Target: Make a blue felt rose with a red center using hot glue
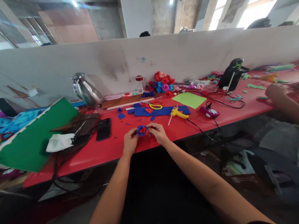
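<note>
Grasps the left side of a small blue-and-red flower in the bent fingers of the left hand, and pinches its right edge with the right hand. Holds it over the front of the red table, nearer than the yellow glue gun and blue strip.

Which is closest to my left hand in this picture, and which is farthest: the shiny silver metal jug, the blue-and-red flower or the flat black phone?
From your left hand:
1. Blue-and-red flower: at your fingertips, on the right.
2. Flat black phone: on the table, to the left.
3. Shiny silver metal jug: farther back, left, by the wall.
</note>
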`<state>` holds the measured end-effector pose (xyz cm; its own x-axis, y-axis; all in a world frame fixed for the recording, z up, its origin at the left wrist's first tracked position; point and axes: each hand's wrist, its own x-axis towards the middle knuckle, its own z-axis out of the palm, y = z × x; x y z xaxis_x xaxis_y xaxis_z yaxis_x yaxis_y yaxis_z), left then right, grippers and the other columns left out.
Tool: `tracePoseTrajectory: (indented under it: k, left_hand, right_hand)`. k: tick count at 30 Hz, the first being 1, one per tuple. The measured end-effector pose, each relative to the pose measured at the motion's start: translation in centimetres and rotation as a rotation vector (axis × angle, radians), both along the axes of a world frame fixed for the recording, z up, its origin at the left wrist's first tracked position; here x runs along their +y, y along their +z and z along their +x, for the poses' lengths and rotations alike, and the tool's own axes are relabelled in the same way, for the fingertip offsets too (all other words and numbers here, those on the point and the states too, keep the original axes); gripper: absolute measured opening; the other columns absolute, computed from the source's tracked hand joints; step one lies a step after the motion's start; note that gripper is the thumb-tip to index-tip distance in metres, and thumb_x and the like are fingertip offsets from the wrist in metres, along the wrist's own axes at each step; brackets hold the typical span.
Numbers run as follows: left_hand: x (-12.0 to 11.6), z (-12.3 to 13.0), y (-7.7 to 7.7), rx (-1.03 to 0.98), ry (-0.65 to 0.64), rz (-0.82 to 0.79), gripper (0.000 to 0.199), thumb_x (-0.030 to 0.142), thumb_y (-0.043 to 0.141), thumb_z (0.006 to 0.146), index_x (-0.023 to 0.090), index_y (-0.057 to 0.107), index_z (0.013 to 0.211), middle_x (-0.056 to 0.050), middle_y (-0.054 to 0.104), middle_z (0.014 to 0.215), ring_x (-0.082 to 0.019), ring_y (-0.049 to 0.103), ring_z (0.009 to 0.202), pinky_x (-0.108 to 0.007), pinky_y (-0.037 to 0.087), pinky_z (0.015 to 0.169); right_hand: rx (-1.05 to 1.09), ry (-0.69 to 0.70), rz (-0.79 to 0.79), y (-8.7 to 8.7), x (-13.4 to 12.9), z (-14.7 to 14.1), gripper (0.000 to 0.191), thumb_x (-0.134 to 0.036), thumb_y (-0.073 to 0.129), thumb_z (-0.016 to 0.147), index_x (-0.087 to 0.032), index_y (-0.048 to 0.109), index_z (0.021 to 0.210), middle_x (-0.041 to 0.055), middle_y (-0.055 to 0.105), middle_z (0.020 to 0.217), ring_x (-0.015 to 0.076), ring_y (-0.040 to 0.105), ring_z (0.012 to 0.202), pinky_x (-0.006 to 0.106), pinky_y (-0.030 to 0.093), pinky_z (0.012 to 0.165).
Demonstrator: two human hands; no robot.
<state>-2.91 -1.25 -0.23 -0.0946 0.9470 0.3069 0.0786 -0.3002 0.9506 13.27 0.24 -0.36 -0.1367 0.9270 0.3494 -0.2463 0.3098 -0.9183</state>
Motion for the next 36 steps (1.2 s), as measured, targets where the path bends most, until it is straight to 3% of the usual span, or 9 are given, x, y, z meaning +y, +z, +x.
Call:
tracePoseTrajectory:
  k: [14, 24, 31, 36]
  left_hand:
    - [-0.2, 0.0, 0.4, 0.037, -0.023, 0.025, 0.016, 0.024, 0.068, 0.069, 0.019, 0.078, 0.081, -0.006, 0.077, 0.09, -0.023, 0.067, 0.089, -0.036, 0.051, 0.089]
    - [0.1, -0.1, -0.1, 0.04, -0.035, 0.039, 0.017, 0.025, 0.067, 0.072, 0.019, 0.077, 0.083, -0.006, 0.076, 0.09, -0.023, 0.067, 0.089, -0.036, 0.051, 0.088]
    - [0.1, -0.1, 0.0, 0.043, -0.054, 0.041, 0.015, 0.028, 0.068, 0.073, 0.019, 0.076, 0.082, -0.005, 0.076, 0.088, -0.022, 0.067, 0.087, -0.036, 0.052, 0.088]
    - [0.0, 0.0, 0.2, 0.061, -0.093, 0.041, 0.014, 0.026, 0.068, 0.074, 0.019, 0.077, 0.082, -0.006, 0.077, 0.09, -0.022, 0.068, 0.09, -0.036, 0.052, 0.09]
  right_hand:
    - [-0.025, -0.003, 0.019, -0.3, 0.7, -0.7, 0.017, -0.025, 0.066, 0.066, -0.02, 0.072, 0.081, 0.0007, 0.067, 0.072, 0.0127, 0.054, 0.059, 0.024, 0.044, 0.056]
    - [-0.022, 0.016, -0.004, 0.3, 0.0, -0.3, 0.025, -0.042, 0.07, 0.074, -0.019, 0.071, 0.081, 0.0002, 0.064, 0.068, 0.0106, 0.051, 0.051, 0.025, 0.043, 0.053]
    - [-0.04, 0.014, -0.037, 0.9, -0.2, -0.1, 0.043, -0.06, 0.066, 0.077, -0.019, 0.065, 0.066, -0.0021, 0.054, 0.049, 0.0109, 0.047, 0.046, 0.025, 0.039, 0.05]
    - [-0.027, 0.003, -0.072, 1.0, -0.2, -0.3, 0.05, -0.067, 0.066, 0.073, -0.019, 0.061, 0.061, -0.0018, 0.054, 0.051, 0.0108, 0.047, 0.047, 0.025, 0.038, 0.049]
